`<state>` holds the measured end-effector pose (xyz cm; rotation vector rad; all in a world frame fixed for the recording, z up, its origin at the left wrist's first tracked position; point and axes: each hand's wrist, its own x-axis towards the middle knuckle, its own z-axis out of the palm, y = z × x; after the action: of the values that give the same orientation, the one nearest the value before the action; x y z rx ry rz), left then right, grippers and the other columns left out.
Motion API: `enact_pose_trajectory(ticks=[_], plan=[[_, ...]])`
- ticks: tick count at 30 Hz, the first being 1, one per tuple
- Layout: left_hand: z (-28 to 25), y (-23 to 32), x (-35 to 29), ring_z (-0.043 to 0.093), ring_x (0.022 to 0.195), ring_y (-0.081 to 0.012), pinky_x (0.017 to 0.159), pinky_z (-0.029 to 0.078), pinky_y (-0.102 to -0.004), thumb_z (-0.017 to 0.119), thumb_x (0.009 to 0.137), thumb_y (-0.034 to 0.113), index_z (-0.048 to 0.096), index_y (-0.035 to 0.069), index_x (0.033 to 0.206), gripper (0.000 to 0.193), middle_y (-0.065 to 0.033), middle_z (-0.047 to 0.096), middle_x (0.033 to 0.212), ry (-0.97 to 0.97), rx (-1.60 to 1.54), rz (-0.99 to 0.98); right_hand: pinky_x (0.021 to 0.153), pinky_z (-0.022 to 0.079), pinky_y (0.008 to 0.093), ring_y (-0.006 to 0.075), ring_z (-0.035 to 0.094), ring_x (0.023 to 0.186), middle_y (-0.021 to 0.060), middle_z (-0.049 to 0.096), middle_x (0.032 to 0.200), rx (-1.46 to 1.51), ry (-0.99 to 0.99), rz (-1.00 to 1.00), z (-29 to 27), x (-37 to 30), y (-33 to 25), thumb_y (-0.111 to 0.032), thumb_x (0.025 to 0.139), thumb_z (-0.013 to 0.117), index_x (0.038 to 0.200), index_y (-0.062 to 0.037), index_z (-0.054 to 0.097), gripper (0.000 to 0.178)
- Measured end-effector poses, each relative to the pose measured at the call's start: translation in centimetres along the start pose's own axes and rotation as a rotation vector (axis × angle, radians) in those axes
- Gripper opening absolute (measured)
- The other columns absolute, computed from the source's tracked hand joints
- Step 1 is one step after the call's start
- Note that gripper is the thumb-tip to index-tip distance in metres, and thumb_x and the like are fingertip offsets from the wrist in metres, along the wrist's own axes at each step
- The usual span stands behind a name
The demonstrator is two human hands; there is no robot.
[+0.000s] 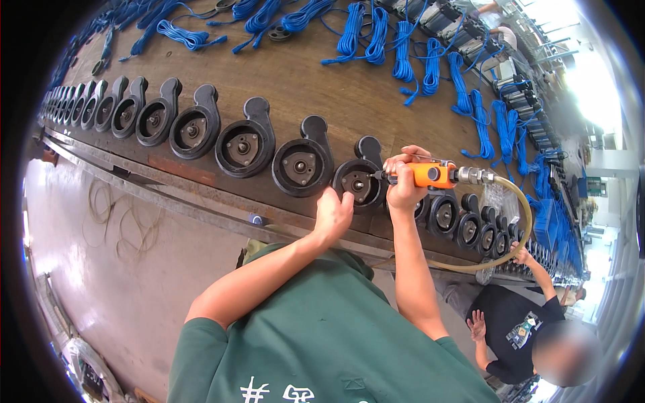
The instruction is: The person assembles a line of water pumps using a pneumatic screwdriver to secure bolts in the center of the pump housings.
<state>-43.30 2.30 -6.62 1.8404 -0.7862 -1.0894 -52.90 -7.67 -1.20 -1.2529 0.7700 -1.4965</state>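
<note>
My right hand (403, 183) is wrapped round an orange air screwdriver (433, 174), held nearly level. Its tip points left and reaches the metal plate inside a black round housing (359, 187) with a rounded arm at its back. Against the near-left rim of that same housing, my left hand (334, 213) is closed, thumb and fingers at the edge; its fingertips are partly hidden. A metal coupling (474, 176) joins the screwdriver to a yellowish hose (526, 221), which loops down to the right.
Similar black housings (243, 144) line the bench's near edge on both sides. Bundled blue cords (403, 57) and grey motor units (463, 40) lie farther back. Another person (514, 329) in a black shirt works at the right. Thin loops of tubing (121, 221) lie on the floor.
</note>
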Motion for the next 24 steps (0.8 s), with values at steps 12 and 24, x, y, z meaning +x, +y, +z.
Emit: enact_pose_trajectory(ticks=[12,24], plan=[[-0.1,0.0,0.1,0.064,0.088,-0.0495,0.077,0.051,-0.0503,0.059,0.09,0.026,0.055,-0.014,0.091,0.04,-0.037,0.062,0.086,-0.025,0.038,-0.028,0.064,0.047,0.0263,0.0122,0.055,0.063,0.0066,0.058,0.071,0.015,-0.061,0.019,-0.2,0.4,0.3,0.001,0.083,0.051,0.107,-0.0007,0.051,0.024],[-0.4,0.6,0.0,0.065,0.088,-0.048,0.078,0.052,-0.0482,0.061,0.09,0.026,0.054,-0.014,0.09,0.04,-0.0364,0.062,0.087,-0.047,0.025,-0.084,0.061,0.048,0.0247,0.0118,0.057,0.064,0.0047,0.057,0.071,-0.128,0.128,-0.027,1.2,0.5,0.4,0.003,0.082,0.053,0.105,-0.0004,0.052,0.023]])
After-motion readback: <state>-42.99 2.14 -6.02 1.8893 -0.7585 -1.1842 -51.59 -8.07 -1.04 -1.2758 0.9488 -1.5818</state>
